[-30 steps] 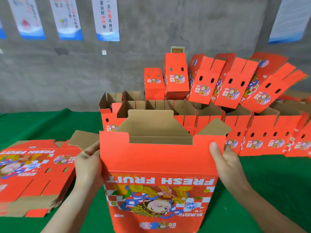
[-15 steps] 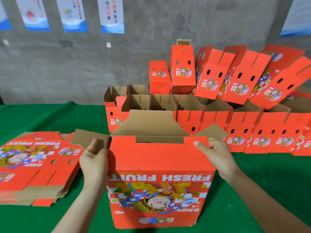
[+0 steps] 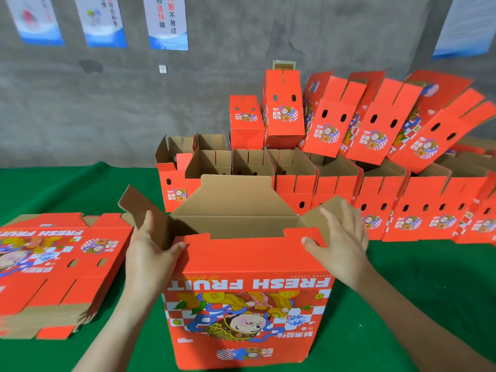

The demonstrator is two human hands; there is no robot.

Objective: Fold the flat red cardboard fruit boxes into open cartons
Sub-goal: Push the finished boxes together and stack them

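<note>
A red "FRESH FRUIT" carton stands upside down on the green table, squared up, its brown flaps sticking upward. My left hand lies against the carton's left corner, fingers straight on the brown left side flap, thumb on the red front flap. My right hand presses flat on the brown right side flap, thumb on the red front flap. The rear brown flap stands up behind the opening. A stack of flat red boxes lies to the left.
Rows of folded open cartons fill the back and right of the table, with more cartons piled tilted on top. Green cloth covers the table. A grey wall with posters stands behind.
Both hands have gone from the carton's upper side edges onto the two brown side flaps. The right flap now leans inward. The view has tilted down and closer.
</note>
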